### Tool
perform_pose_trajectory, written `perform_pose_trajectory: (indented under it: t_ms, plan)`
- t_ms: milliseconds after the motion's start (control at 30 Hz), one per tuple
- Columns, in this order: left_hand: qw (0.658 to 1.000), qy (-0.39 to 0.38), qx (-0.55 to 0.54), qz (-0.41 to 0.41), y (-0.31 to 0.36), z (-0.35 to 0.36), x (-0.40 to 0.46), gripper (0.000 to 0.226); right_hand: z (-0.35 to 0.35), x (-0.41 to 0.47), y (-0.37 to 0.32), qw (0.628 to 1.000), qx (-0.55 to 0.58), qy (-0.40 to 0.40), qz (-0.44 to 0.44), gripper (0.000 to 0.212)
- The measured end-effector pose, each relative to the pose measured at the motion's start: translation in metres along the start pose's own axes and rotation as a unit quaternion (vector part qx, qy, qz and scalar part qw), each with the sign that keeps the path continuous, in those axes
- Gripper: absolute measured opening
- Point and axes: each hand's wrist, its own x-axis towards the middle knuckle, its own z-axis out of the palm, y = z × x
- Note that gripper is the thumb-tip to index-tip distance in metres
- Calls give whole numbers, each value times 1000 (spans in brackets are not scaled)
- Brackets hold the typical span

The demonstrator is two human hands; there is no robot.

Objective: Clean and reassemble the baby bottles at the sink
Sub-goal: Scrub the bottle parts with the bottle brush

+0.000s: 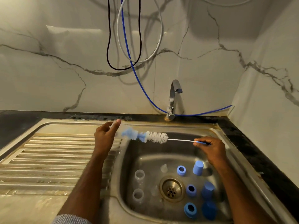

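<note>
My right hand point(208, 146) pinches the thin handle of a bottle brush point(155, 137) and holds it level over the sink point(223, 136). Its white bristles and blue sponge tip point left. My left hand point(106, 136) is raised at the brush tip, thumb and forefinger around a small, blurred, translucent piece point(113, 125). In the basin stand two clear bottles point(139, 174) point(138, 194). Two clear teats point(164, 168) point(154, 190), three blue rings point(181, 170) point(191, 189) point(190, 210) and three blue caps point(198, 168) point(207, 189) point(208, 210) lie around the drain point(171, 189).
A ribbed steel draining board point(48, 156) lies left of the basin. The tap point(174, 97) stands at the back, with no water running. A blue hose point(145, 92), a black cable and a white cable hang down the marble wall. A dark counter edge runs along the right.
</note>
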Motion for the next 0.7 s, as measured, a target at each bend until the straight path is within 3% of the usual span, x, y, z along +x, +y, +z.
perform_pose_trajectory:
  t_ms: [133,300,433,567,700]
  plan:
    - [998,4,65,3,2,10,-6,45,15,-4,-5,997,-42,-6,-57,30]
    - [992,71,104,-11,-2,-4,1,64,6,1,7,999,-44,13,-25,35]
    - [993,44,112,-19,-1,9,-5,59,16,-4,0,995,-69,3,-71,37]
    - [991,90,95,-33,-1,0,0,65,5,1,4,998,-48,24,-22,34]
    - [995,37,84,-40,2,20,-10,56,16,-6,-5,997,-58,3,-45,26]
